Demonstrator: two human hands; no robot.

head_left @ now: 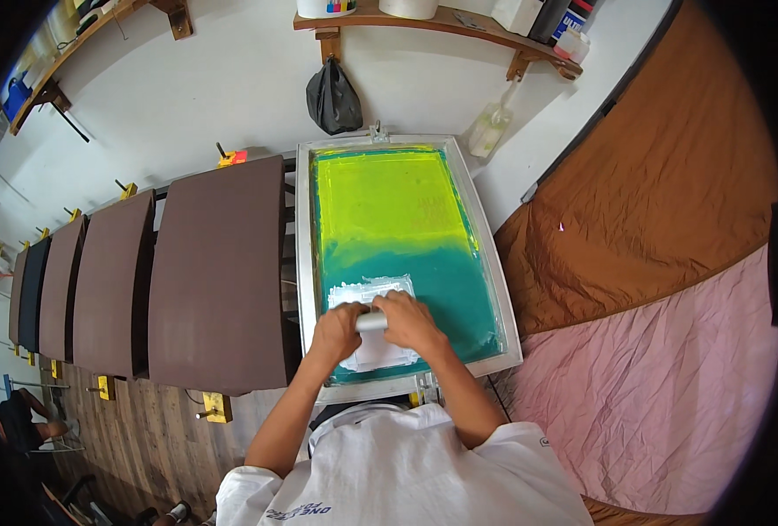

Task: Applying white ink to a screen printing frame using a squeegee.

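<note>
A screen printing frame point(506, 302) with a pale metal border lies in front of me. Its mesh is yellow-green point(385, 193) at the far part and teal point(446, 294) at the near part. White ink point(380, 352) covers a rough rectangle on the near left of the mesh. Over that patch, my left hand point(336, 331) and my right hand point(409, 321) are both closed round a squeegee point(372, 322) with a light-coloured handle. The squeegee's blade edge is hidden under my hands.
Brown-covered printing boards point(218, 272) stand in a row to the left, with yellow clamps point(216, 408) at their ends. Above the frame are a wooden shelf point(442, 19) of containers and a hanging black bag point(334, 98). Brown and pink cloth point(639, 412) hangs at the right.
</note>
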